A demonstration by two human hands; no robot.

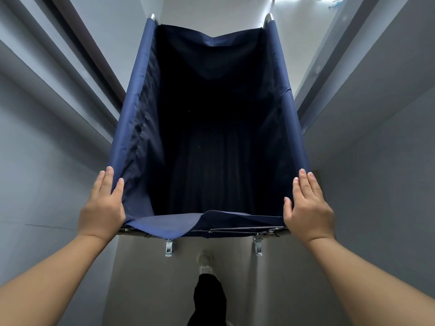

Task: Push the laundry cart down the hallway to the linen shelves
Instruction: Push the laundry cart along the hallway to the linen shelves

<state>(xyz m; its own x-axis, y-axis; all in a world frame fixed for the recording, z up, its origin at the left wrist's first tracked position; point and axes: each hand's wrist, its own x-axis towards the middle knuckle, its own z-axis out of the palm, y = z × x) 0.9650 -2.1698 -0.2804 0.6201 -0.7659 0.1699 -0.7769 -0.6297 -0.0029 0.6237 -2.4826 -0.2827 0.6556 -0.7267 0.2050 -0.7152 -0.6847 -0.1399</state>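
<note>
The laundry cart has a dark blue fabric bag hung on a metal frame, and its inside looks dark and empty. It fills the middle of the narrow hallway in front of me. My left hand rests on the near left corner of the rim, fingers straight along the outside and thumb on the inner side. On the near right corner lies my right hand in the same way, with straight fingers. The linen shelves are not in view.
Grey walls stand close on both sides of the cart, with door frames on the left and right. Two metal caster brackets hang under the near rail. My foot in a white shoe steps on the light floor behind the cart.
</note>
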